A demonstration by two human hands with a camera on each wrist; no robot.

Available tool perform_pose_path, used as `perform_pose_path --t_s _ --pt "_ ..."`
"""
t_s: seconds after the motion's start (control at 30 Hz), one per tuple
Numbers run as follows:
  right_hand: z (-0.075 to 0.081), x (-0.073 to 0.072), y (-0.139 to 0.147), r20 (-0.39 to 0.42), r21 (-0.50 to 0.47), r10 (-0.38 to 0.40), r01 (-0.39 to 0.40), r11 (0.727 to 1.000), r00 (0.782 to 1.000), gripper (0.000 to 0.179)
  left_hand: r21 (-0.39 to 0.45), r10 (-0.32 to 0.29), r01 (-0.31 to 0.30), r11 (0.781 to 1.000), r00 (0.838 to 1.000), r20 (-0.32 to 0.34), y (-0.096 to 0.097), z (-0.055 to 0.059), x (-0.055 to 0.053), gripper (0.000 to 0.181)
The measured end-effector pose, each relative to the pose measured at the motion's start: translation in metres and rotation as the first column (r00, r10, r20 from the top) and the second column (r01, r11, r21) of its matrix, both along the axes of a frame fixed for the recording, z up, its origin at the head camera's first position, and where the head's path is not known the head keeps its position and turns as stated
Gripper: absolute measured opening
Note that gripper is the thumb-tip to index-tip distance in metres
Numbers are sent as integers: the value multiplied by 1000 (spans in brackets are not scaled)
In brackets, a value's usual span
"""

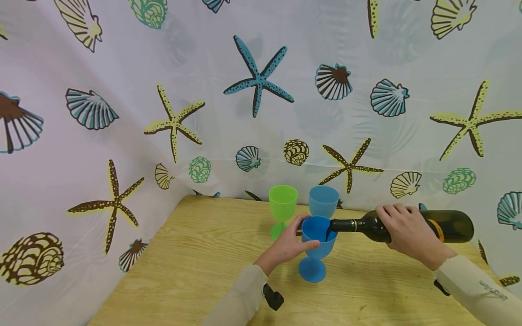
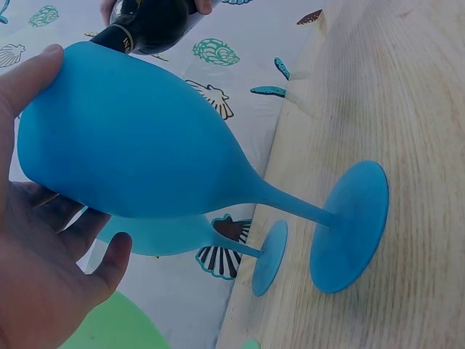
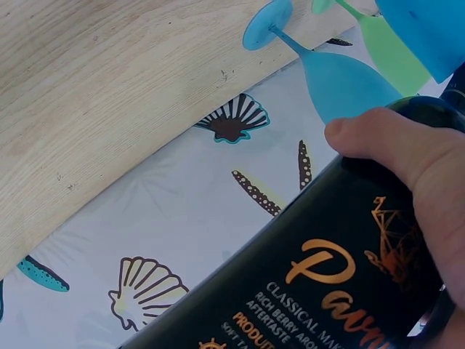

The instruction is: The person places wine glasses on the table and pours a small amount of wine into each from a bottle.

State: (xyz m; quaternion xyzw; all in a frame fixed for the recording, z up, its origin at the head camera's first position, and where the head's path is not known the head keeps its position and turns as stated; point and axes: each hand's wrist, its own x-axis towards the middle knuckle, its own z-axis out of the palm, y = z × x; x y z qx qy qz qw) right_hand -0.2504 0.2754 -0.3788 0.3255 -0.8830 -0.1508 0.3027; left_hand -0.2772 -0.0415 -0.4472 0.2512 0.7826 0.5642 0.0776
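My left hand [image 1: 285, 248] grips the bowl of a blue plastic goblet [image 1: 313, 270], thumb on the near side and fingers round the far side. In the left wrist view the goblet's bowl [image 2: 138, 138] lies between thumb and fingers. My right hand [image 1: 408, 233] holds a dark wine bottle [image 1: 454, 225] by its body, tipped nearly level with its neck to the left. The bottle's mouth is at the goblet's rim, and a thin dark stream runs into the bowl. In the right wrist view the bottle's label [image 3: 320, 269] shows orange lettering.
Just behind the held goblet stand a lighter blue goblet [image 1: 324, 201] and a green goblet [image 1: 282, 206] on the wooden table [image 1: 195, 253]. A white curtain [image 1: 212, 131] printed with shells and starfish hangs along the table's back and left edges.
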Motion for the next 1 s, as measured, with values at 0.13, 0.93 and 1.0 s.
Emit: perform_pose_path --t_s 0.13,0.93,1.0 --pt "1 0 0 -3 -4 5 -5 1000 1000 85 -2 -3 3 1000 1000 -2 0 0 -1 73" --pt "4 0 0 3 9 14 -14 1000 1000 83 -10 1 -1 1000 1000 7 1 2 0 73" --pt "4 0 0 0 8 17 -17 1000 1000 82 -10 4 -4 1000 1000 8 1 3 0 72"
